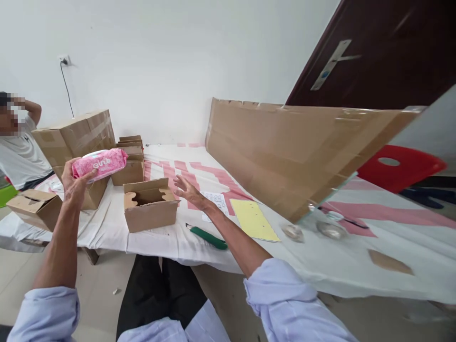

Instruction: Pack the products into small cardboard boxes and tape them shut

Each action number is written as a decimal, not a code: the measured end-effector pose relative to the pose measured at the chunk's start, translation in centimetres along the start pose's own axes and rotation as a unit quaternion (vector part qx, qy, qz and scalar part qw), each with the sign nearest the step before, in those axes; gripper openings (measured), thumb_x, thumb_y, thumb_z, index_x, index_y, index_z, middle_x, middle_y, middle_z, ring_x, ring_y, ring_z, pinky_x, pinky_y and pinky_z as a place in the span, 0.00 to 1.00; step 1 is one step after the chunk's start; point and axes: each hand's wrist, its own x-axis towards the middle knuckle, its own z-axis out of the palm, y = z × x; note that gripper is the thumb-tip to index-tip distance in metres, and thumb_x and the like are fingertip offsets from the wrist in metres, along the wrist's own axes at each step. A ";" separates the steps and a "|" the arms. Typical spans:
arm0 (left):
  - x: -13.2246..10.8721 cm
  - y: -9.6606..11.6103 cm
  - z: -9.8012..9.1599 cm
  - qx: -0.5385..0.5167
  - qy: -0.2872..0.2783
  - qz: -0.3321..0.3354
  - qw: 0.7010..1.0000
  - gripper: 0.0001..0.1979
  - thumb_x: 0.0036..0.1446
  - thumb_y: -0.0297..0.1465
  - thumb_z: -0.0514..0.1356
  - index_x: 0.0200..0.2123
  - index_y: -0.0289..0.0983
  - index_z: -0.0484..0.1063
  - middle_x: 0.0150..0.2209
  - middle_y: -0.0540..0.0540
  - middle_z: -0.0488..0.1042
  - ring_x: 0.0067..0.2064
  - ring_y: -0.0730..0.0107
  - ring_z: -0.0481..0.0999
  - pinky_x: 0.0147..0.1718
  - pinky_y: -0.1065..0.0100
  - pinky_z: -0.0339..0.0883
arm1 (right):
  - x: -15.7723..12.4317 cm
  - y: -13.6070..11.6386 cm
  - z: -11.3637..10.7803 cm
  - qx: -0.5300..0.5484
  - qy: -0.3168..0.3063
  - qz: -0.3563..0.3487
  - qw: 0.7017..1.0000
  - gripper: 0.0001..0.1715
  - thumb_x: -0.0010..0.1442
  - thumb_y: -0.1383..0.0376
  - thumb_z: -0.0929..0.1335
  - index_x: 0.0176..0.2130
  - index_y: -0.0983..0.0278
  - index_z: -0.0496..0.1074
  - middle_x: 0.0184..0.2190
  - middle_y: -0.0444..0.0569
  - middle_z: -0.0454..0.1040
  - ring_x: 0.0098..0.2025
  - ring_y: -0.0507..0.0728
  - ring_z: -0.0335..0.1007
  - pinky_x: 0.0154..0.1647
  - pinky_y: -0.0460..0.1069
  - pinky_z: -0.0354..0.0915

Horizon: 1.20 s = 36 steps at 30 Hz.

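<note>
My left hand (75, 179) grips a pink pack of wipes (100, 163) by its left end, raised above the table at the left. Below and to the right of the pack stands an open cardboard box (151, 217), its inner flaps showing cut-out notches. My right hand (188, 191) is beside the box's right edge with its fingers spread and nothing in them. Whether its fingertips touch the box I cannot tell. A green-handled utility knife (206, 236) lies on the tablecloth, in front of my right hand.
Stacked cartons (76, 135) and several small open boxes (128, 172) stand behind on the left. Another small box (35, 209) sits near the left edge. A yellow sheet (254, 219), tape rolls (331, 230) and a large cardboard panel (278, 147) occupy the right. A person (24, 147) is at far left.
</note>
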 end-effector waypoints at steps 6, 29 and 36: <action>1.8 -5.9 1.4 0.194 -0.053 0.117 0.973 0.27 0.40 0.34 0.76 0.47 0.40 0.77 0.52 0.44 0.75 0.59 0.49 0.73 0.63 0.52 0.67 | 1.1 2.1 1.7 0.002 -0.029 -0.001 1.000 0.52 0.56 0.44 0.78 0.71 0.58 0.65 0.71 0.60 0.69 0.73 0.71 0.65 0.74 0.70 0.61; 0.1 -20.2 10.3 0.171 -0.221 0.018 0.960 0.19 0.52 0.40 0.70 0.46 0.39 0.80 0.60 0.36 0.76 0.62 0.41 0.76 0.59 0.42 0.73 | 0.8 4.2 3.5 -0.118 0.097 -0.012 0.988 0.18 0.66 0.51 0.68 0.42 0.62 0.76 0.33 0.46 0.79 0.38 0.59 0.73 0.40 0.51 0.69; -7.3 -10.4 0.9 0.119 0.046 0.004 0.992 0.13 0.58 0.42 0.70 0.42 0.41 0.79 0.37 0.49 0.80 0.37 0.64 0.81 0.40 0.62 0.78 | 6.9 5.4 7.0 -0.136 0.104 -0.030 0.985 0.13 0.67 0.54 0.65 0.40 0.59 0.74 0.34 0.45 0.79 0.40 0.58 0.73 0.42 0.50 0.69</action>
